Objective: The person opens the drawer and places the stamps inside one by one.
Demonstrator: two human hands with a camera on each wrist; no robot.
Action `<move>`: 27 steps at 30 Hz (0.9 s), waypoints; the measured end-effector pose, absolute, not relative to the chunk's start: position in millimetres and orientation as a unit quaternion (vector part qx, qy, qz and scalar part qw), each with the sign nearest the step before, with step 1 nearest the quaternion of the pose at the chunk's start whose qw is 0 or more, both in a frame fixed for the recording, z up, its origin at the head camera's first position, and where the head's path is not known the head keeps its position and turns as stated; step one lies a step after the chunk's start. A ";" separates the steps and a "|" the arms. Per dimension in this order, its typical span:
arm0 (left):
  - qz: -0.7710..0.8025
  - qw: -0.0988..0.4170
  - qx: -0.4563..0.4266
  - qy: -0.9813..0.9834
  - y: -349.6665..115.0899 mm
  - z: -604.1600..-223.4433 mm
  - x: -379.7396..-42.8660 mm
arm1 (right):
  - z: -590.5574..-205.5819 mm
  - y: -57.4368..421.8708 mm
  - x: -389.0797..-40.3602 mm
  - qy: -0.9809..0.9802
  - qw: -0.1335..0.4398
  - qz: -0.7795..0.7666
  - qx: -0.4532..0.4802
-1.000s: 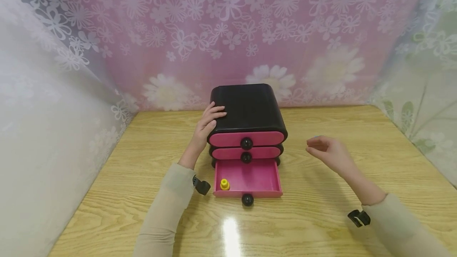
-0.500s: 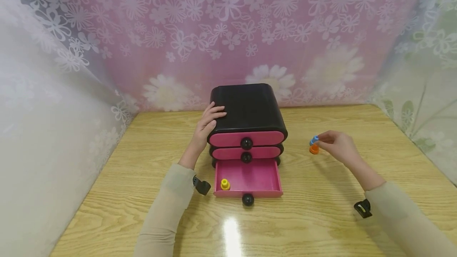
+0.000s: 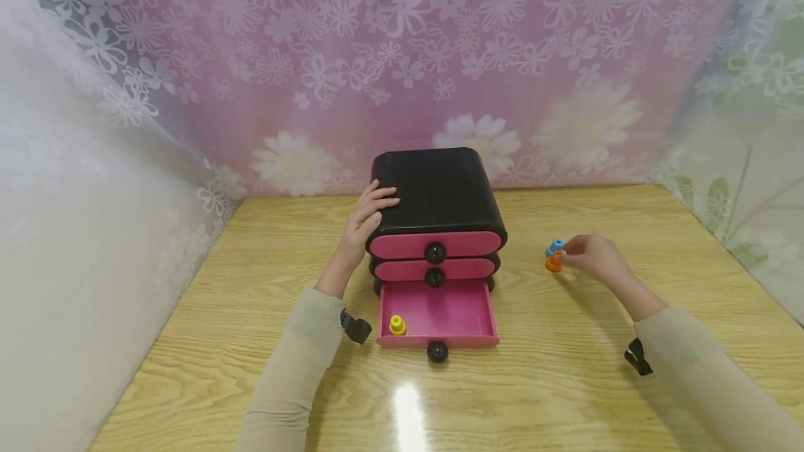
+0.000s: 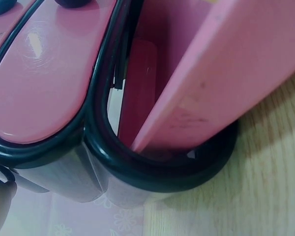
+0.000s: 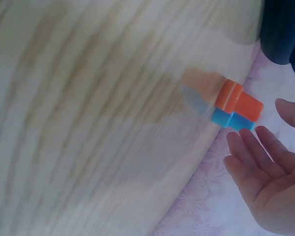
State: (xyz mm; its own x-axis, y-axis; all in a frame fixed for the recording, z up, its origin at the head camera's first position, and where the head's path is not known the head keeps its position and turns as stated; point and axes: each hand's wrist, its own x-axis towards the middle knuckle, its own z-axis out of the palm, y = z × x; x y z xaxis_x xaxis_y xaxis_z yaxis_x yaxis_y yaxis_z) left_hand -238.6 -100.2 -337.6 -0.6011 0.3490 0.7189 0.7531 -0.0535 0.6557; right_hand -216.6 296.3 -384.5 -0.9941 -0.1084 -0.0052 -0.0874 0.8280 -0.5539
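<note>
My left hand (image 3: pixel 364 218) rests on the left top edge of a small black chest of drawers (image 3: pixel 440 187), fingers spread over its lid. In the left wrist view only a bit of that hand shows at the lower left corner. The bottom pink drawer (image 3: pixel 449 305) is pulled out, and a stepped yellow plastic peg (image 3: pixel 397 325) stands in its left front corner. To the right of the chest, my right hand (image 3: pixel 597 257) reaches to an orange peg (image 5: pixel 231 97), thumb and fingers apart around its narrow end. A matching blue peg (image 3: pixel 555 247) stands just behind the orange one.
The two upper drawers (image 3: pixel 408 245) are closed, each with a round black knob. Everything stands on a wood-grain table (image 3: pixel 251 340). Flowered pink cloth (image 3: pixel 402 75) hangs behind it, and pale cloth hangs at both sides.
My right hand first moves back to the right, uncovering the blue and orange pegs, then its fingers come down beside the orange one. The left hand stays on the chest.
</note>
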 end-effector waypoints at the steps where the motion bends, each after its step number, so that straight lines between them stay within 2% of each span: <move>1: -0.595 0.171 -0.413 -0.668 -100.3 -337.0 -238.1 | -385.5 296.2 -218.2 0.956 0.020 -0.286 -0.053; 13: -0.594 0.164 -0.412 -0.672 -101.5 -337.9 -239.4 | -391.7 292.6 -225.6 0.962 0.029 -0.267 -0.055; 20: -0.599 0.156 -0.407 -0.672 -106.2 -359.9 -254.0 | -396.0 287.5 -220.5 0.965 0.027 -0.252 -0.071; 27: -0.594 0.175 -0.416 -0.666 -106.4 -365.9 -265.4 | -389.1 283.2 -215.3 0.961 -0.004 -0.263 -0.090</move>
